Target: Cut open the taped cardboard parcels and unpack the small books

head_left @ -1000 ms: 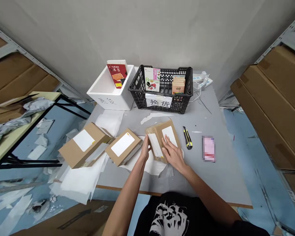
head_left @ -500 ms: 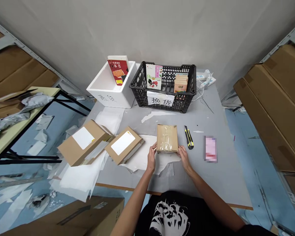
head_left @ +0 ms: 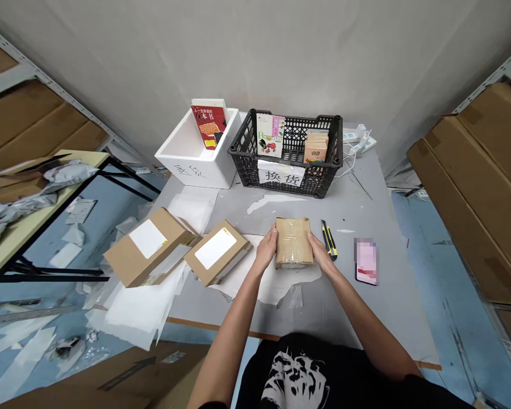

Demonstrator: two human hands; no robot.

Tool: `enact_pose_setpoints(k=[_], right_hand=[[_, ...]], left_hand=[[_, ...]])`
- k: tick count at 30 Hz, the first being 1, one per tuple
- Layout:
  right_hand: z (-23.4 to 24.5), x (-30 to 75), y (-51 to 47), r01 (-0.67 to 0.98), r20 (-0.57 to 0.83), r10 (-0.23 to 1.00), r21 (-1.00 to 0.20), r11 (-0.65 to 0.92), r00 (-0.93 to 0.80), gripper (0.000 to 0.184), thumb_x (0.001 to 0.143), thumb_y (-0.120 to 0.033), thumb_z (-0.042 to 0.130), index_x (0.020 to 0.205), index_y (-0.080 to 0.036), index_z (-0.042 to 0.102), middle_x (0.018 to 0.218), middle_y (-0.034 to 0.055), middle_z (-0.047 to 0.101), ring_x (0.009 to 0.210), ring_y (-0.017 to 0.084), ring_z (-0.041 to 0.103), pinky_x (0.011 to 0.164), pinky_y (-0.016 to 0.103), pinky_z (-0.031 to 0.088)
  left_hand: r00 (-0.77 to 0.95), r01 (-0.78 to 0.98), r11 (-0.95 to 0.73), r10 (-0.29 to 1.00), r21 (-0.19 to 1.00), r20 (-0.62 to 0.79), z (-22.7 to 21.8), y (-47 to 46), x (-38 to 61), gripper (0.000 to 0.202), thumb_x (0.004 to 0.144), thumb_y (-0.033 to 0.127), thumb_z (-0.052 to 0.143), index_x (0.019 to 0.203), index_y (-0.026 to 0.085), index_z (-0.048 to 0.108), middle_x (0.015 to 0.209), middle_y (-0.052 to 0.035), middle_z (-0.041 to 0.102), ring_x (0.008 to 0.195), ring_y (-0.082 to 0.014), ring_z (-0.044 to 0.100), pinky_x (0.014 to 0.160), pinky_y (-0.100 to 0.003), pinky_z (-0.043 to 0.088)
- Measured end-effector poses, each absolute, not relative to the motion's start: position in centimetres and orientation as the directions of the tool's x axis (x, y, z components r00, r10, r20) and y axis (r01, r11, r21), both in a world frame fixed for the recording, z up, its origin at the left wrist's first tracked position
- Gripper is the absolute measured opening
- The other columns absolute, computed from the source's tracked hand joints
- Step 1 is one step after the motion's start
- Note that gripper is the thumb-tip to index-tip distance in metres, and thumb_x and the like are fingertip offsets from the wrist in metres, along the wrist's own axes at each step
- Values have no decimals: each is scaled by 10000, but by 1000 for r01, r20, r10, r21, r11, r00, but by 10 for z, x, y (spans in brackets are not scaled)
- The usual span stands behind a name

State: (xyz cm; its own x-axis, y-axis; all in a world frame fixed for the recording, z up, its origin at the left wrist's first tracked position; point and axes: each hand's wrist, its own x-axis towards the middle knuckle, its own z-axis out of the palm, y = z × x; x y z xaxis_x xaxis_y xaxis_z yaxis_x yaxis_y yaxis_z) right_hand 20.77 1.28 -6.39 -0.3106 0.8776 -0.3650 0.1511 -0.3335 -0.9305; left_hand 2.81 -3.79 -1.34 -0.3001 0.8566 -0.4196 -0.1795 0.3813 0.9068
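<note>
A small brown cardboard parcel [head_left: 293, 241] with clear tape across its top lies flat on the grey table [head_left: 366, 307]. My left hand [head_left: 267, 250] grips its left side and my right hand [head_left: 318, 253] grips its right side, fingers curled on the edges. A white plastic mailer sheet [head_left: 276, 284] lies under the parcel. A yellow-and-black utility knife [head_left: 329, 238] rests just right of my right hand.
Two more brown parcels [head_left: 217, 257] [head_left: 149, 251] with white labels sit at the left on white mailers. A black crate [head_left: 290, 153] and a white foam box [head_left: 196, 153], both holding books, stand at the back. A phone [head_left: 366, 262] lies at the right. Cartons fill shelves on both sides.
The parcel was turned over from label-up to its taped side up. Both hands then slid from its near corners up along its two sides.
</note>
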Motion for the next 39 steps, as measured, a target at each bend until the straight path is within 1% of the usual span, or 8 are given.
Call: enact_pose_setpoints(k=[5,10,14,19,25,29,34,39], right_hand=[[-61,223,-4,0,-312,913,-946,-323,-263,634,787,-710,436,1253,-293,539,1364,32,533,1249,240,494,1009,403,428],[-76,236,-32,-136,-329,898,-915,-380,-292,544,797,-703,427,1078,-278,619,1274,61,599,1235,266,506,977,434,447],[-92,237,-44,-13,-395,876,-910,-415,-277,603,799,-683,450,1233,-282,565,1336,75,526,1271,260,463,1009,441,417],[-98,234,-40,197,-343,908,-933,-300,-242,678,759,-713,467,1246,-256,582,1325,84,517,1276,257,440,1057,442,369],[-94,227,-43,124,-321,908,-947,-298,-269,622,766,-625,558,1259,-245,567,1302,86,581,1205,278,525,1024,455,409],[-90,231,-50,24,-176,956,-984,-175,-235,572,824,-546,533,1297,-226,522,1337,95,546,1218,259,512,1014,422,418],[-83,239,-54,69,104,972,-990,121,-209,379,863,-477,478,1106,-230,631,1155,86,612,1123,260,544,971,411,427],[-89,240,-56,93,108,981,-988,124,-164,413,847,-497,456,1112,-226,619,1129,88,612,1095,260,545,955,416,424]], left_hand=[[-277,-191,278,905,941,-324,-14,-58,28,499,849,630,401,1157,285,588,1347,-55,525,1224,-273,480,921,-415,467],[-299,-303,257,889,918,-347,-48,-93,28,541,832,684,351,978,226,599,1215,-93,576,1186,-263,506,943,-421,453],[-314,-235,396,833,888,-455,-73,-109,39,548,839,645,392,1227,277,511,1133,-77,543,1159,-241,511,898,-380,482],[-349,-13,429,845,903,-406,-83,-107,48,582,846,573,458,1353,288,439,1299,-87,466,1211,-242,456,962,-359,433],[-316,146,400,886,905,-340,-88,-103,52,589,890,481,421,1423,238,356,1314,-80,544,1102,-232,525,944,-373,430],[-284,427,153,958,891,-28,-93,-119,58,562,936,388,362,1467,254,235,1404,-105,445,1257,-242,413,1011,-421,383],[-78,725,-285,871,627,485,-99,-133,62,644,933,185,360,1482,321,52,1530,-100,228,1384,-242,238,1050,-483,330],[-4,799,-316,847,511,531,-84,-127,62,693,906,119,367,1483,304,33,1537,-115,210,1368,-256,266,996,-482,383]])
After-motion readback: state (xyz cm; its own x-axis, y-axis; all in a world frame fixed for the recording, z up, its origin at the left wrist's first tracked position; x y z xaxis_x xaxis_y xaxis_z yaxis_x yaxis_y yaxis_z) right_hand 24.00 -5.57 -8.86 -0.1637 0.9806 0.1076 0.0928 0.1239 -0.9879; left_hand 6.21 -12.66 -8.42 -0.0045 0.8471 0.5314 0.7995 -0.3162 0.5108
